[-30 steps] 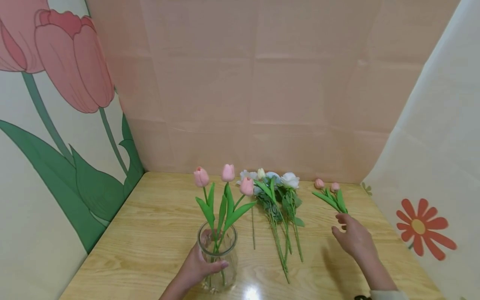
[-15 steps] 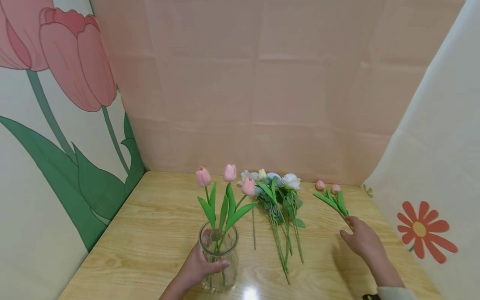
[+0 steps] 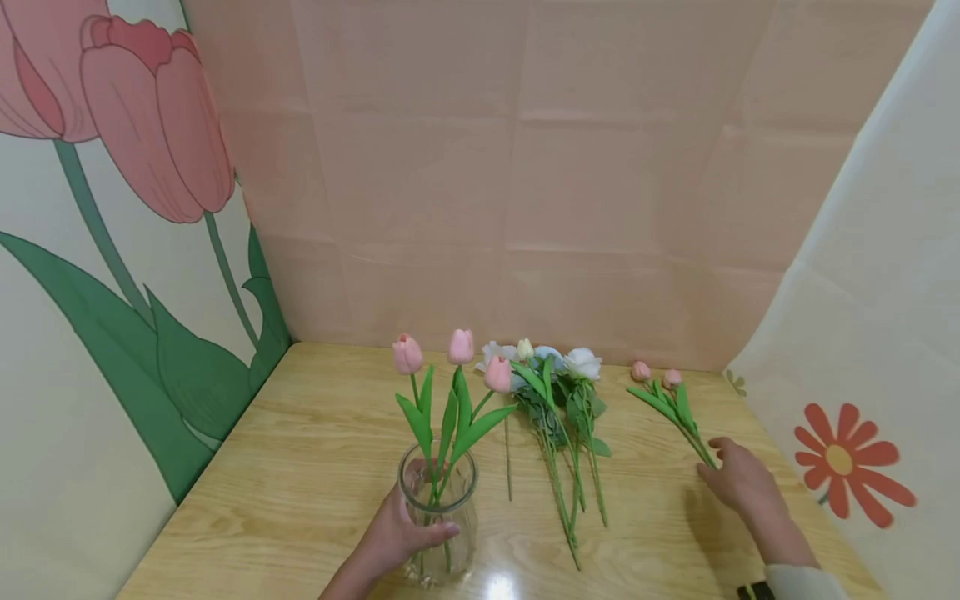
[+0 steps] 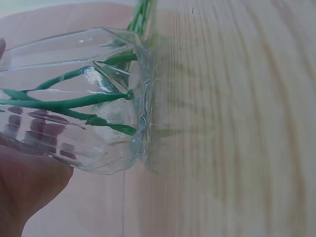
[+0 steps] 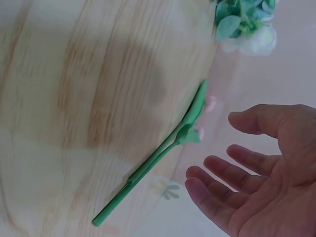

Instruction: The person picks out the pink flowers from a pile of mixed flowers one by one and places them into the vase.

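My left hand (image 3: 396, 531) grips a clear glass vase (image 3: 462, 542) standing at the front of the table, thumb across its near side. Three pink tulips (image 3: 461, 347) stand in it; their green stems (image 4: 69, 103) show through the glass in the left wrist view. On the right, two pink tulips (image 3: 684, 408) lie on the table with stems pointing toward me. My right hand (image 3: 750, 485) hovers at their stem ends. In the right wrist view that hand (image 5: 269, 182) has its fingers spread apart, and the tulip stems (image 5: 148, 165) lie beside it, ungripped.
Between the hands lies a bunch of flowers: a white rose (image 3: 582, 363), a cream tulip (image 3: 525, 348), pale blue blooms and green leaves, their long stems toward me. A pink sheet (image 3: 480, 183) hangs behind the wooden table (image 3: 300, 467); printed sheets flank it left and right.
My right hand has moved right and toward me, from by the tulips' leaves down along their stems to the ends. The left hand stays on the vase; the view shifted slightly.
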The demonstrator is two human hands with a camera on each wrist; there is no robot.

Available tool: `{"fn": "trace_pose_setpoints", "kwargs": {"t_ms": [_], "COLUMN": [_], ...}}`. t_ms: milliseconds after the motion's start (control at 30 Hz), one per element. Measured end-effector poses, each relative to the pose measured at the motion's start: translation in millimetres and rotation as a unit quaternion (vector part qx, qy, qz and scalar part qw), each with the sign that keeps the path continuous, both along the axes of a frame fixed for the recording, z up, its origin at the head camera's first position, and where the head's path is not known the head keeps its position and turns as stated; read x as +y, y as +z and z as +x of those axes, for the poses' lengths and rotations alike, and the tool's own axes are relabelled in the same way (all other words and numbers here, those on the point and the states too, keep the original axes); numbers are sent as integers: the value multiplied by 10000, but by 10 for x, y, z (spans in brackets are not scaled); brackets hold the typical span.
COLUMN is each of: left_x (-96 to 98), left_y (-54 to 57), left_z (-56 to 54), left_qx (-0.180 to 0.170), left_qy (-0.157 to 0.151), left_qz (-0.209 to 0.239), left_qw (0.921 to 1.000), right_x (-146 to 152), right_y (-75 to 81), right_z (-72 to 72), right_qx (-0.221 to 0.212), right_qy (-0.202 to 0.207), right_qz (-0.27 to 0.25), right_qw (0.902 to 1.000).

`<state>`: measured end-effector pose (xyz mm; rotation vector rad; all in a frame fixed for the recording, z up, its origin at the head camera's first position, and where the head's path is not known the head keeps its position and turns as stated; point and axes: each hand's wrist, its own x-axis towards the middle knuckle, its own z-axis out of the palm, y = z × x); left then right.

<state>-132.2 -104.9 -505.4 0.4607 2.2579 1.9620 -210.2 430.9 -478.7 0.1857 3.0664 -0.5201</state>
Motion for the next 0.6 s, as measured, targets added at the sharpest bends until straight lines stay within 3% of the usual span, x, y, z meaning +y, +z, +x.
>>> {"fn": "trace_pose_setpoints", "kwargs": {"t_ms": [600], "left_x": [3], "left_y": [-6], "left_z": [6], "left_qx": [69], "left_qy": [103], "left_qz": [-107], "left_qw": [9999], "right_x": [240], "right_y": [-185], "right_z": [-134], "right_qx": [-266], "right_qy": [-186], "right_qz": [26], "right_qw": [9995]}}
